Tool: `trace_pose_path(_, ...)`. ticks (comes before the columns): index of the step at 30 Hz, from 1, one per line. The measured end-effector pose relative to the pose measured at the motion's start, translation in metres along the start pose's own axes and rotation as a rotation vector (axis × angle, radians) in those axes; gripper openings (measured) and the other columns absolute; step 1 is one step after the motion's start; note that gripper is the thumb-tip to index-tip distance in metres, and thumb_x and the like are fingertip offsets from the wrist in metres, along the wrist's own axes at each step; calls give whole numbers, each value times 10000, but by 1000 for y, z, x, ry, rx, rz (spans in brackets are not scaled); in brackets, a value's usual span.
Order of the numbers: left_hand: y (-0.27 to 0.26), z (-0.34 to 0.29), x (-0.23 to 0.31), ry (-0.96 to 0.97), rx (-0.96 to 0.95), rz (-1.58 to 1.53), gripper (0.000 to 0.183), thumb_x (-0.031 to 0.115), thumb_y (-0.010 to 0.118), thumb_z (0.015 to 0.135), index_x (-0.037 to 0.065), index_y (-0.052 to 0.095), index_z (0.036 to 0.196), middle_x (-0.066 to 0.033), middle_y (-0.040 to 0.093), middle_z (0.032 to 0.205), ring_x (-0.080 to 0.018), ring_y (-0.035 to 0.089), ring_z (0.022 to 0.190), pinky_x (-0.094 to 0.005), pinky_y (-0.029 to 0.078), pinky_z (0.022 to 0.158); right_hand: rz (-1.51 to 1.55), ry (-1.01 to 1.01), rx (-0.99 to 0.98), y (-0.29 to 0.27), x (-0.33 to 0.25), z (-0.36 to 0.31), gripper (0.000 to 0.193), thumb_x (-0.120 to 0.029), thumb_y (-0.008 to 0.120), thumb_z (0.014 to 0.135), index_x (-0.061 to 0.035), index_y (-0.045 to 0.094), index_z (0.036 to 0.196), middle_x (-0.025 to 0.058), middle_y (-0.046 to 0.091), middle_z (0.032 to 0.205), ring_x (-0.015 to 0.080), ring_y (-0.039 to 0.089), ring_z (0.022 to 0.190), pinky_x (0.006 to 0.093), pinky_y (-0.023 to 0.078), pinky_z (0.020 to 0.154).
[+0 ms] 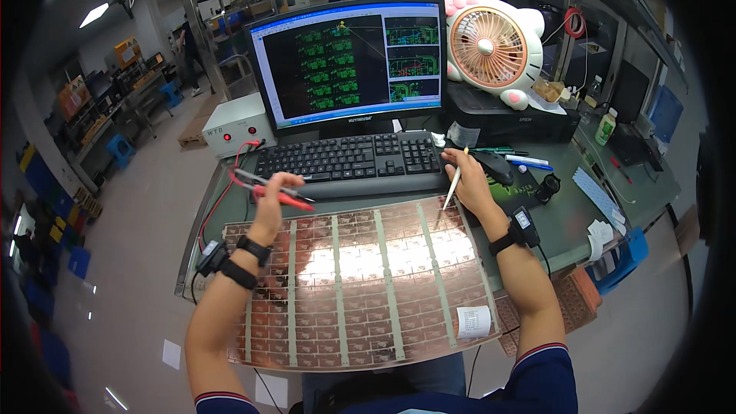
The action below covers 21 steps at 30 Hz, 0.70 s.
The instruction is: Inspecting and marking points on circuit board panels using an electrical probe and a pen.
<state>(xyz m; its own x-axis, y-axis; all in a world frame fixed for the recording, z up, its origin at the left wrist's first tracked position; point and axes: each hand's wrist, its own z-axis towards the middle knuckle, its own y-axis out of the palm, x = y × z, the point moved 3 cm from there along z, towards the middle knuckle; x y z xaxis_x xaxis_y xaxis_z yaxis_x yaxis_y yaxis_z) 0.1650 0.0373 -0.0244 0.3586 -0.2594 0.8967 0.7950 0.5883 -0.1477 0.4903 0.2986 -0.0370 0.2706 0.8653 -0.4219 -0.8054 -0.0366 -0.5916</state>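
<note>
A large copper-coloured circuit board panel (366, 314) with pale strips lies in front of me, its near edge over my lap. My left hand (270, 203) is closed round a pair of test probes (295, 201), one red and one dark grey, above the panel's far left corner. A red lead (208, 218) runs near them. My right hand (474, 188) grips a slim white pen (454, 185), its tip pointing down at the panel's far right part. A white paper label (473, 322) lies on the panel's near right corner. Glare covers the panel's middle.
Beyond the panel stand a black keyboard (349, 162) and a monitor (322, 69) showing green circuit layouts. A white box (234, 124) with red lights is left; a cat-shaped fan (491, 46) sits on a black printer (510, 116). Pens (529, 161) and a mouse (494, 169) lie right.
</note>
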Motion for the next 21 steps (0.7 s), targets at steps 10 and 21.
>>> trace_pose_path(10,45,8,-11,-40,-126,138,518,373,286,1057,0,646,1060,-70,623,1080,-155,568,846,-308,459,856,8,18,1,-1,3,1,341,-100,636,910,-63,551,1238,90,689,1147,319,596,1085,425,434,923)
trace_pose_path(21,40,16,-21,-93,-105,133,516,393,289,1053,30,656,1074,-67,645,1105,-162,582,850,-316,468,861,21,27,-1,-1,5,1,353,-62,626,903,-65,545,1246,107,685,1158,331,608,1102,421,446,939)
